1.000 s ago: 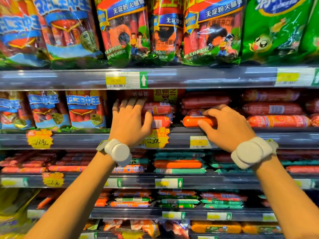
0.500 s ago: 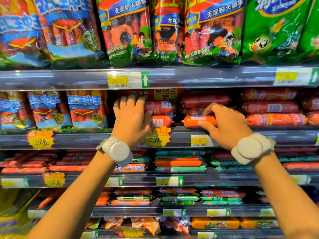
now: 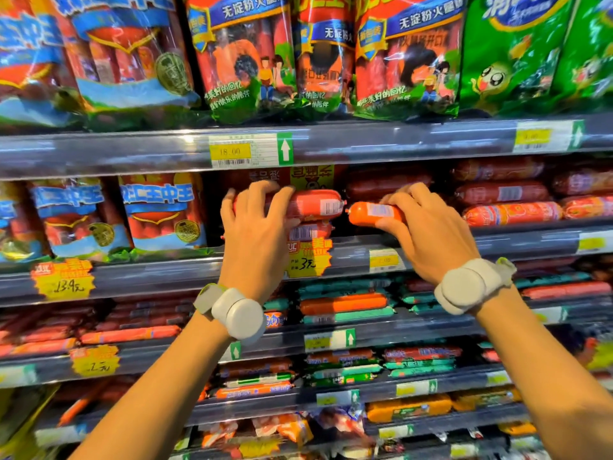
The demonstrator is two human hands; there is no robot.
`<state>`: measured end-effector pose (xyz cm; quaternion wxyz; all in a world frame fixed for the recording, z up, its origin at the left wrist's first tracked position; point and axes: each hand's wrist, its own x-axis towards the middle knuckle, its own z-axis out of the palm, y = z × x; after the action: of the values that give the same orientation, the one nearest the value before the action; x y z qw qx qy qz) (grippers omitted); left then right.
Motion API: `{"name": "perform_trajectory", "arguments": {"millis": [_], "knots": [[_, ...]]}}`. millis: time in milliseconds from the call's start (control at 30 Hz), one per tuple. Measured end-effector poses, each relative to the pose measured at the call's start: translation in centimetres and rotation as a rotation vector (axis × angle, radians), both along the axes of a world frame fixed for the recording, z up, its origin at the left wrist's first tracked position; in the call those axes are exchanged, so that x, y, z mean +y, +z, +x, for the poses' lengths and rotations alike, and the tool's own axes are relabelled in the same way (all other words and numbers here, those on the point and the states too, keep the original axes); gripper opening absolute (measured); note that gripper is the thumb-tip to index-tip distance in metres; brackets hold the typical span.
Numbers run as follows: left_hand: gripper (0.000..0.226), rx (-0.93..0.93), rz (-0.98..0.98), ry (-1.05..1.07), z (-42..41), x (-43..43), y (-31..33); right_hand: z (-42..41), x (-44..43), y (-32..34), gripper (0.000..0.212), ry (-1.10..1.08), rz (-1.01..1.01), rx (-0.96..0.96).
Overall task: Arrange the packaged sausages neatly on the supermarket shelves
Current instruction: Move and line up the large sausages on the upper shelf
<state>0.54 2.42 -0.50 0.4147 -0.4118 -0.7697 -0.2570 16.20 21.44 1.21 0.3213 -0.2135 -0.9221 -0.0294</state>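
On the second shelf (image 3: 497, 242) my left hand (image 3: 257, 234) grips a red sausage roll (image 3: 315, 204) with a barcode label, lying across the top of a short stack. Another red roll (image 3: 310, 231) lies under it. My right hand (image 3: 428, 232) holds an orange sausage (image 3: 371, 213) by its right part, its left tip close to the red roll's end. Both sausages lie level, slightly above the shelf lip. More red sausage rolls (image 3: 510, 213) are stacked to the right.
Bagged sausages (image 3: 159, 210) stand left on the same shelf, and larger bags (image 3: 242, 58) fill the shelf above. Lower shelves hold orange, red and green sausage sticks (image 3: 343, 303). Yellow price tags (image 3: 308, 258) hang on the shelf edges.
My left hand has closed on the upper red roll and lifted it a little. My right hand has raised the orange sausage and drawn it toward me, off the shelf.
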Motion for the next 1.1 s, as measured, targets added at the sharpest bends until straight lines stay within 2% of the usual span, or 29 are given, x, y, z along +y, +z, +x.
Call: {"name": "perform_trajectory", "arguments": {"millis": [67, 200, 333, 533, 733, 800, 933, 1100], "knots": [[0.039, 0.029, 0.028, -0.014, 0.1, 0.1, -0.1, -0.2, -0.1, 0.0, 0.040, 0.016, 0.013, 0.052], [0.039, 0.050, 0.110, -0.052, 0.9, 0.3, -0.1, -0.1, -0.1, 0.3, 0.040, 0.022, 0.109, 0.152], [0.041, 0.013, 0.134, -0.076, 2.2, 1.2, 0.2, 0.6, 0.4, 1.4, 0.044, 0.029, 0.117, 0.192], [0.038, 0.086, -0.021, -0.039, 4.1, 4.7, -0.4, 2.5, 3.0, 1.2, 0.039, 0.033, -0.178, 0.195], [0.035, 0.069, -0.112, -0.038, 6.3, 8.9, -0.2, 3.9, 5.9, 0.4, 0.048, -0.005, -0.397, 0.254], [0.036, 0.027, -0.160, -0.045, 6.6, 10.4, -0.2, 4.4, 6.3, 0.3, 0.054, 0.002, -0.431, 0.241], [0.039, -0.177, -0.224, -0.150, 7.0, 12.3, -0.3, 4.6, 6.6, 0.3, 0.058, 0.013, -0.335, 0.202], [0.037, -0.279, -0.191, -0.267, 6.5, 12.6, -0.2, 3.9, 6.8, 0.4, 0.060, 0.052, -0.356, 0.144]]}}
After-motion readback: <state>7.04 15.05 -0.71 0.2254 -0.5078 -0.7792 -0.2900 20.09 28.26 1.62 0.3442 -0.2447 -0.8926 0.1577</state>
